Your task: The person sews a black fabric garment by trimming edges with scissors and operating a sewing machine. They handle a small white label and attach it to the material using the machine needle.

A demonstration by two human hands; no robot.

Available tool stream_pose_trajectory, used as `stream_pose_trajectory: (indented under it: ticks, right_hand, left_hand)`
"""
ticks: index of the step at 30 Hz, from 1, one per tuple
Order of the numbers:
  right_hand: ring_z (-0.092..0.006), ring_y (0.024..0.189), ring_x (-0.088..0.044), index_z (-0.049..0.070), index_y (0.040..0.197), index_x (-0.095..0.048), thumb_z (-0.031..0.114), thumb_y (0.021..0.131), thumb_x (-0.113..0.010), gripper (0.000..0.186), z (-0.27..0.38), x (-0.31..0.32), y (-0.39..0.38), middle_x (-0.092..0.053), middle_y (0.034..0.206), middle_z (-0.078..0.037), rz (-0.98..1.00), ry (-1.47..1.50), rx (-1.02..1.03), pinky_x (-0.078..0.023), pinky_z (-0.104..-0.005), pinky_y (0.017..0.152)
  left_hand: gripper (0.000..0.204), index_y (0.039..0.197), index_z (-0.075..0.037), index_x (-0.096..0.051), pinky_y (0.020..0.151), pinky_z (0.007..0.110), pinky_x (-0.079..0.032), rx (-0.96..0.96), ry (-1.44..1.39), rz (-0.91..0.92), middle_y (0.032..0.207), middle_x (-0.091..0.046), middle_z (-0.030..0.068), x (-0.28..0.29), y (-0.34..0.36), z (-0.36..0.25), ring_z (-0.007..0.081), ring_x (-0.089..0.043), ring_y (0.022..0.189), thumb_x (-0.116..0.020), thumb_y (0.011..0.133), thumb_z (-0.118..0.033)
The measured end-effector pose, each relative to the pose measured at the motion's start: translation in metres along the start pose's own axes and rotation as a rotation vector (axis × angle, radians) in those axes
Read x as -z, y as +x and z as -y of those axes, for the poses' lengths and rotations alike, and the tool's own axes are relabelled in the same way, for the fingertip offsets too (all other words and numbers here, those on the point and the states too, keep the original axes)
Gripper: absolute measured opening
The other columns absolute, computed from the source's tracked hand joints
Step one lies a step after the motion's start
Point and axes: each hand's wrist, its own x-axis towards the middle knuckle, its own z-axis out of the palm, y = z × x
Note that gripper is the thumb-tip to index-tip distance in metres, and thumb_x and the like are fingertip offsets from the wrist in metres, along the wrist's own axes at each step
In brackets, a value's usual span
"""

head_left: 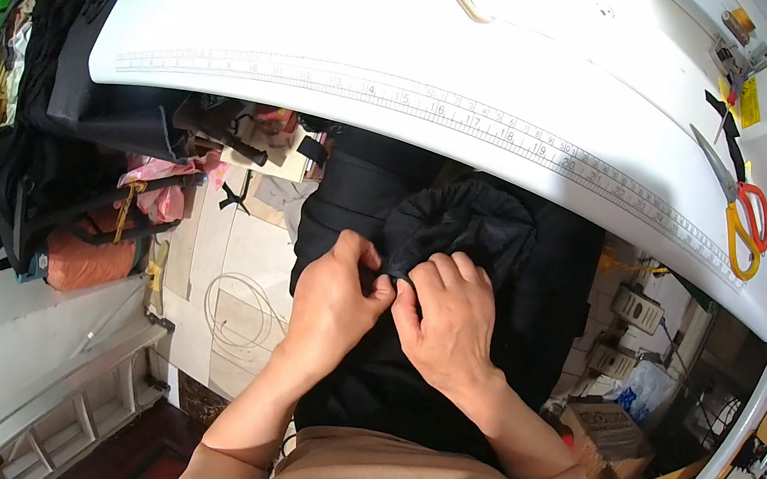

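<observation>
Both left hand (331,300) and right hand (450,324) pinching close together on black cloth (478,220) over the lap (406,411), edges hard to make out, cardboard box (609,438) at right, plastic bag (648,387) just beyond, contents unclear.

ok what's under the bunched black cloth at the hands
The black cloth seems to lie over the person's black-clad legs, which show to either side. Whatever is directly beneath is covered, and black on black blurs the cloth's edges.
</observation>
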Motion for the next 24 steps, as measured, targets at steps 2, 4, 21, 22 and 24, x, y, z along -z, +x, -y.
stream_pose_trajectory:
  ticks: [2,4,21,22,24]
  right_hand:
    - [-0.0325,0.082,-0.056,0.005,0.085,-0.058,0.016,0.088,-0.067,0.014,-0.005,-0.001,-0.002,-0.058,0.085,-0.012,-0.011,0.057,0.004,-0.045,-0.0455,0.072]
    - [-0.0334,0.084,-0.056,0.005,0.088,-0.058,0.017,0.092,-0.065,0.015,-0.006,-0.001,-0.001,-0.059,0.088,-0.013,-0.022,0.105,-0.005,-0.044,-0.0458,0.074]
    - [-0.0297,0.088,-0.058,0.007,0.088,-0.062,0.015,0.091,-0.069,0.01,0.006,0.019,0.0,-0.059,0.09,-0.009,-0.036,-0.007,0.005,-0.05,-0.0417,0.076]
    - [-0.0304,0.087,-0.058,0.007,0.088,-0.062,0.014,0.091,-0.069,0.01,0.007,0.02,0.0,-0.059,0.09,-0.01,-0.032,0.022,-0.007,-0.051,-0.0412,0.075]
    - [-0.0316,0.087,-0.058,0.006,0.088,-0.062,0.011,0.09,-0.069,0.009,0.009,0.018,-0.002,-0.059,0.09,-0.011,-0.037,0.096,-0.041,-0.051,-0.0416,0.074]
  left_hand:
    - [0.03,0.111,0.002,-0.061,0.072,0.028,-0.056,0.37,-0.764,0.068,0.097,-0.068,0.0081,-0.005,0.002,0.006,0.0155,-0.068,0.08,-0.073,0.084,0.001]
    - [0.033,0.118,0.004,-0.06,0.078,0.026,-0.055,0.448,-0.876,0.056,0.1,-0.068,0.0069,-0.009,-0.004,0.005,0.0121,-0.066,0.085,-0.071,0.087,0.002]
    - [0.026,0.119,0.0,-0.07,0.088,0.024,-0.049,0.635,-1.592,0.448,0.106,-0.071,0.0005,0.001,-0.015,0.017,0.0069,-0.062,0.096,-0.065,0.093,0.0]
    - [0.03,0.122,0.001,-0.069,0.089,0.024,-0.049,0.607,-1.642,0.523,0.11,-0.071,0.0015,0.0,-0.016,0.022,0.0076,-0.063,0.098,-0.065,0.093,0.0]
    - [0.031,0.124,0.001,-0.068,0.09,0.025,-0.049,0.567,-1.703,0.558,0.111,-0.071,0.0018,-0.002,-0.016,0.027,0.0085,-0.063,0.098,-0.066,0.093,-0.001]
